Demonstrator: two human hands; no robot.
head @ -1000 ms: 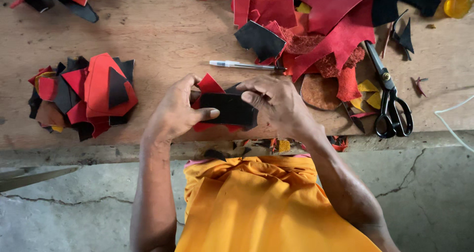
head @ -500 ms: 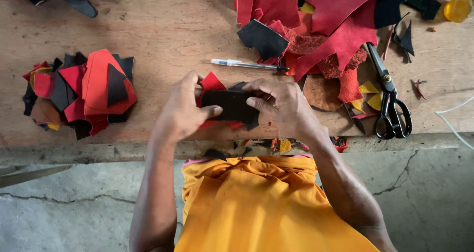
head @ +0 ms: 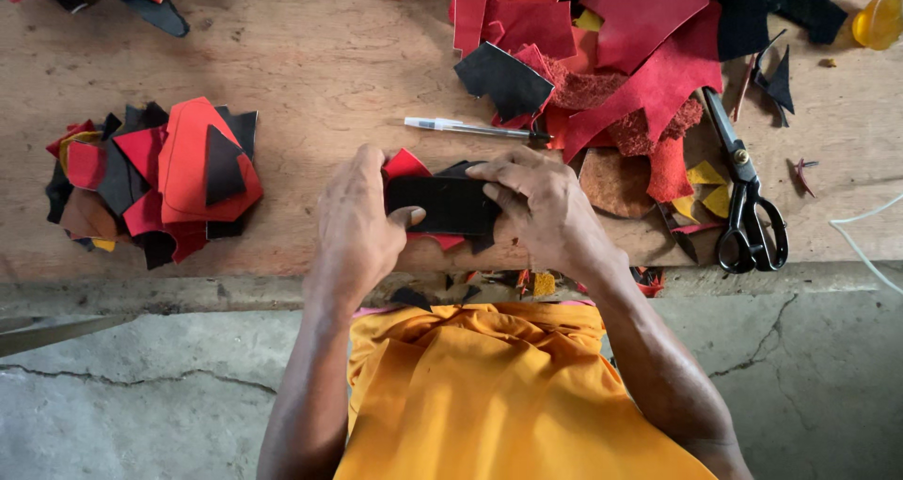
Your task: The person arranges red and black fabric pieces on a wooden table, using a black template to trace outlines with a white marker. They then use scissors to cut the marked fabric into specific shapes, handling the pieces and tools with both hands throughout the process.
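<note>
**Black leather rectangle held flat between two hands, cut pile well grown**

Black and smooth, the leather rectangle (head: 442,204) lies on the wooden bench (head: 310,57) near its front edge, lengthways between both hands. Its edges look straight and its corners square, so it reads as a finished shape or a pattern block rather than a raw scrap. Beneath it sit a red scrap (head: 406,164), poking out at the upper left, and a darker offcut showing at the lower right; the rectangle seems laid over them, though how many layers lie under it I cannot tell.

The left hand (head: 362,219) grips the rectangle's left end, thumb pressed on its top face, fingers curled over the far edge. The right hand (head: 541,203) covers the right end, fingers narrow and flat on top, pinning it down.

Judging by the layout, a good deal is done: a tidy stack of cut red and black pieces (head: 155,184) sits well apart to the left. Plenty appears left too, since a loose heap of red, maroon and black hide (head: 621,57) spreads across the upper right. A pen (head: 466,127) lies just beyond the hands and black-handled scissors (head: 748,207) rest to the right, neither touched, so marking and cutting of this piece look not yet begun.
</note>
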